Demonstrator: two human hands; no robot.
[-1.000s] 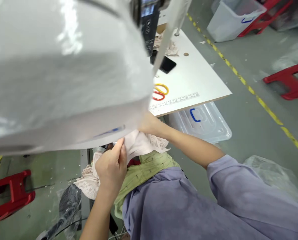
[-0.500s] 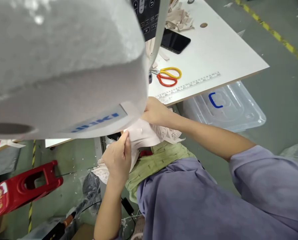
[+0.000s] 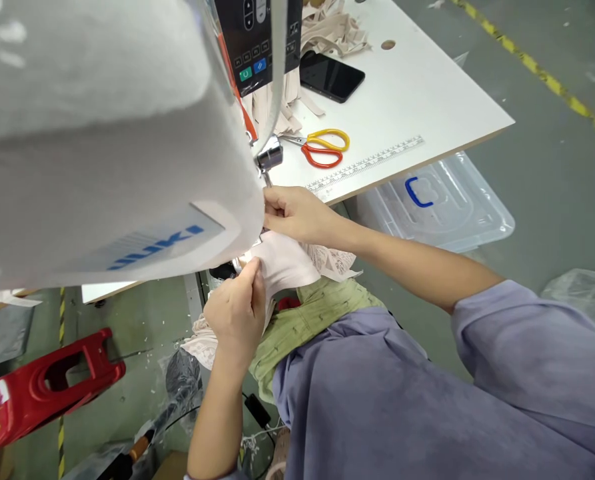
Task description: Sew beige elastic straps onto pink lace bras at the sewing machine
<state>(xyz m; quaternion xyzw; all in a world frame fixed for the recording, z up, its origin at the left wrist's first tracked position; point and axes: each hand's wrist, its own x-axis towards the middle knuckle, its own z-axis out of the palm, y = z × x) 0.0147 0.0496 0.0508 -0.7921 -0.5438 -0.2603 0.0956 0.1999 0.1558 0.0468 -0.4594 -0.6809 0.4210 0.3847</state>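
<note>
- The left hand (image 3: 237,308) is clamped on the pale pink lace-edged fabric (image 3: 290,261), its thumb and index finger pressed together at the near left part of the cloth.
- The right hand (image 3: 301,215) is just beyond the fabric, its fingers bent toward the edge of the white sewing machine head with blue lettering (image 3: 127,187); its fingertips are partly hidden, so whether they grip anything cannot be told.
- The hands are apart from each other, with the fabric between and below them at the near right end of the machine head.
- A light green patterned cloth (image 3: 317,310) lies over the person's lap, on the near side of the fabric.
- On the white tabletop (image 3: 427,93), at the far right, the metal scissors with yellow and red handles (image 3: 305,142) lie near a clear ruler with dark markings (image 3: 372,160).
- Farther back are a black phone (image 3: 333,77) and loose cream fabric strips (image 3: 334,32), right of a black control panel (image 3: 257,40).
- A clear plastic box with a blue handle (image 3: 447,210) sits below the tabletop's near edge.
- A red plastic stool (image 3: 37,390) lies at the left on the floor.
</note>
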